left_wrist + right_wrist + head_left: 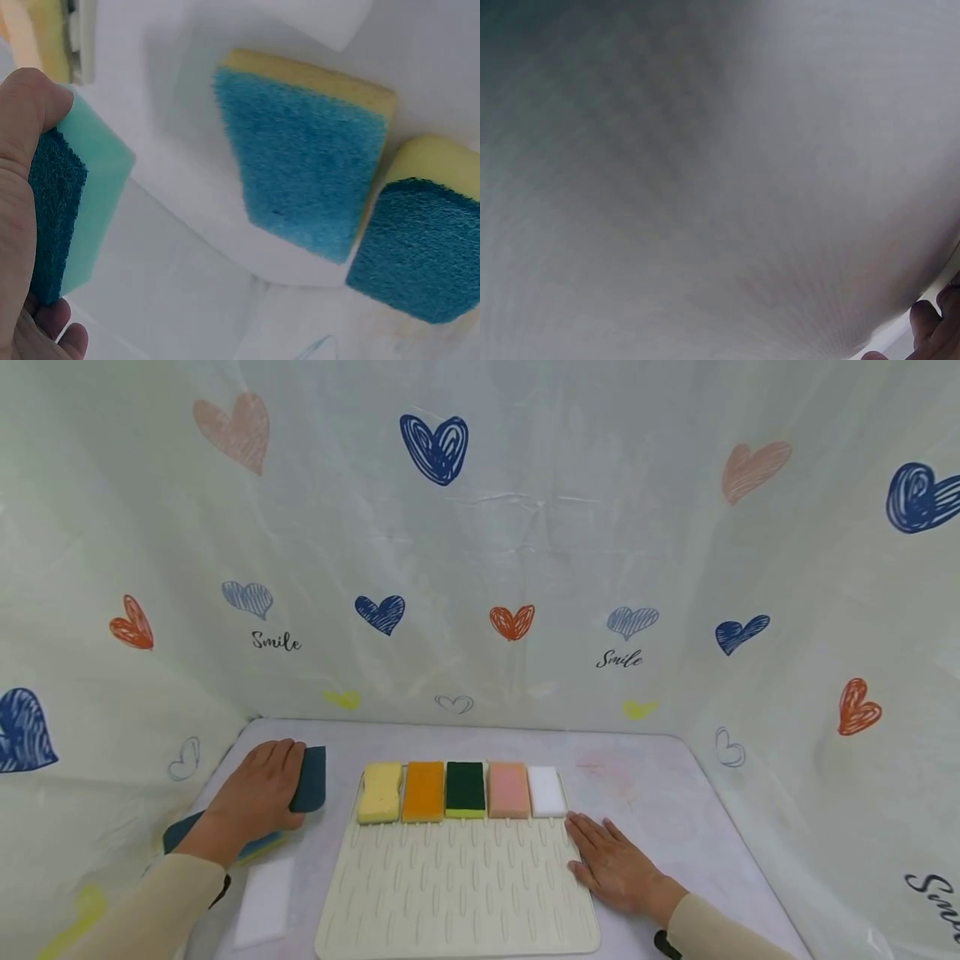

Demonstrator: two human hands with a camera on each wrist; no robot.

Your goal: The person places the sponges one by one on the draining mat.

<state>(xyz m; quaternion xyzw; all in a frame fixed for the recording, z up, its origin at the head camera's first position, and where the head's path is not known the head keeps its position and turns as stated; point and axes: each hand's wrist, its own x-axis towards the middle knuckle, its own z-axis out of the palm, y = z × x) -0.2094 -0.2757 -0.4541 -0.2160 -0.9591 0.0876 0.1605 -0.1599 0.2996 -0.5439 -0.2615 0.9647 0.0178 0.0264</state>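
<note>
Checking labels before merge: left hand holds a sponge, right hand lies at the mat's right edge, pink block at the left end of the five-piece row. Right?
No: head view shows the yellow sponge at the left end, the pink block fourth from left. Left hand, held sponge, right hand and mat are as stated.

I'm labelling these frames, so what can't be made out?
Head: blue sponges, partly covered by left arm.
Left wrist: held sponge, partly hidden by left grip; rightmost blue sponge, cut at right edge.
Right wrist: right grip, cut off at lower right corner; grey surface, too blurred to identify.
</note>
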